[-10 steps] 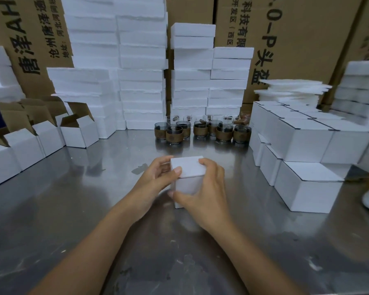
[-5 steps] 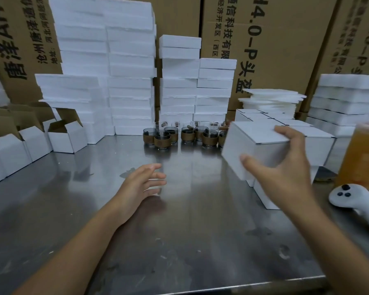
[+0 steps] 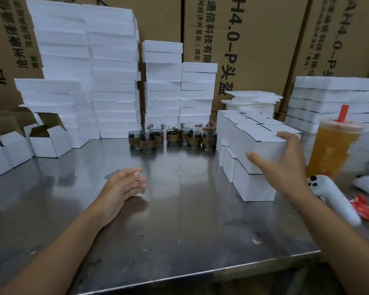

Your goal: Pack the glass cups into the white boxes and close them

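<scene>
My right hand (image 3: pixel 283 165) grips a closed white box (image 3: pixel 262 150), thumb on its front face and fingers over its top. The box sits on the stack of closed white boxes (image 3: pixel 254 188) at the right of the steel table (image 3: pixel 179 231). My left hand (image 3: pixel 121 188) hovers low over the middle of the table, fingers relaxed and holding nothing. Several glass cups with brown sleeves (image 3: pixel 173 138) stand in a cluster at the back centre. Open white boxes (image 3: pixel 49 141) with raised flaps line the left side.
Tall stacks of white foam pads (image 3: pixel 113 81) stand behind the cups, with large cardboard cartons behind them. An orange drink with a red straw (image 3: pixel 332 150) and a white controller (image 3: pixel 332 199) sit at the right edge. The table's front edge runs close to me.
Both hands held the closed box at the table's centre. My right hand carried it right onto the stack of closed boxes, and my left hand let go and stayed near the centre.
</scene>
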Demonstrator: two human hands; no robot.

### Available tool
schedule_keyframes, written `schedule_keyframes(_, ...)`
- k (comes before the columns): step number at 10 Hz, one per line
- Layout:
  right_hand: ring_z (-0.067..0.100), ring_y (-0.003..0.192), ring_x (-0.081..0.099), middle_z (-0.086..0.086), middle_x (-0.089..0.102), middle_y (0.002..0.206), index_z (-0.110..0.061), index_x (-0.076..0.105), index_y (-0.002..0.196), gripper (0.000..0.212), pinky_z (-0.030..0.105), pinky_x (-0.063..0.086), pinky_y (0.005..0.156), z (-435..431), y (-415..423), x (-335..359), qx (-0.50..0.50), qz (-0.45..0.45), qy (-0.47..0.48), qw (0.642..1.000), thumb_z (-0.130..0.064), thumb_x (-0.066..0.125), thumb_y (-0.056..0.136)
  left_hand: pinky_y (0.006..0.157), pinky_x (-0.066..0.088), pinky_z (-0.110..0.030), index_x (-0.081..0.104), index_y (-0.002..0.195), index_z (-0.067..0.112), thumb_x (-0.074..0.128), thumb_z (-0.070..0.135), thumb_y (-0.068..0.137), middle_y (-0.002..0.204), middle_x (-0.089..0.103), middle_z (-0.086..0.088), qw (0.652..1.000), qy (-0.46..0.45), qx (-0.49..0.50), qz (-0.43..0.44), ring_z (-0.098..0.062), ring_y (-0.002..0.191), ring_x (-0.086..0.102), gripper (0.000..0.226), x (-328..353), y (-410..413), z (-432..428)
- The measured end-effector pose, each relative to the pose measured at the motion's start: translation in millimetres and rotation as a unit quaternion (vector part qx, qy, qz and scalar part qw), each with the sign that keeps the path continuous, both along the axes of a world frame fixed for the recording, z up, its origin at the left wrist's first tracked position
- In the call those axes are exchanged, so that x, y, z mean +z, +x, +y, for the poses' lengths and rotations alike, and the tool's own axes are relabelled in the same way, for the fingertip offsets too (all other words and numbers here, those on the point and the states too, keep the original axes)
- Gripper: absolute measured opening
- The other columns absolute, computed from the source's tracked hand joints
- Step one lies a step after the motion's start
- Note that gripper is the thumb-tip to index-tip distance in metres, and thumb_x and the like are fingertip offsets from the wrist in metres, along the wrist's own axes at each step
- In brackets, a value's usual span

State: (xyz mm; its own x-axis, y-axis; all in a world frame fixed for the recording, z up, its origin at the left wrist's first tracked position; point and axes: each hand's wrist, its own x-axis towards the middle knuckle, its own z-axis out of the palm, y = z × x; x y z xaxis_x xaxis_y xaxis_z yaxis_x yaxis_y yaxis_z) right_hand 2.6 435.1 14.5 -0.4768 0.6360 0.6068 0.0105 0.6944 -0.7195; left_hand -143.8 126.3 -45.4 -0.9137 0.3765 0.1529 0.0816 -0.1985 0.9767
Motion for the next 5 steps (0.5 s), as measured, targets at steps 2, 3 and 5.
schedule_keyframes(2,0.015,0.107,0.044,0.001,0.041,0.133,-0.029,0.034,0.131,0.082,0.032,0.043,0.084,2.1,2.7,-5.7,0.016,-0.02,0.01,1.0,-0.048,0.079,0.065,0.076,0.047,-0.028,0.061,0.105,0.012,0.049,0.014,0.095,0.089,0.063,-0.008,1.0,-0.022,-0.005,0.011,-0.022,0.084,0.063,0.016,-2.2,-2.5,-1.5)
schedule_keyframes(3,0.016,0.111,0.042,0.002,0.037,0.137,-0.03,0.029,0.135,0.089,0.033,0.042,0.083,1.9,4.5,-4.9,0.021,-0.038,0.013,0.999,-0.05,0.079,0.064,0.076,0.047,-0.028,0.061,0.104,0.013,0.049,0.014,0.095,0.089,0.063,-0.007,1.0,-0.028,-0.005,0.014,-0.021,0.083,0.063,0.015,-5.7,-4.4,-1.5)
schedule_keyframes(5,0.018,0.137,0.025,0.0,0.023,0.151,-0.025,0.021,0.146,0.097,0.032,0.028,0.106,-7.1,15.8,3.3,0.015,-0.019,0.026,0.999,-0.047,0.076,0.069,0.078,0.048,-0.029,0.062,0.105,0.013,0.05,0.012,0.094,0.089,0.064,-0.008,1.0,-0.018,-0.011,0.013,-0.021,0.082,0.064,0.017,-8.7,-8.4,-1.7)
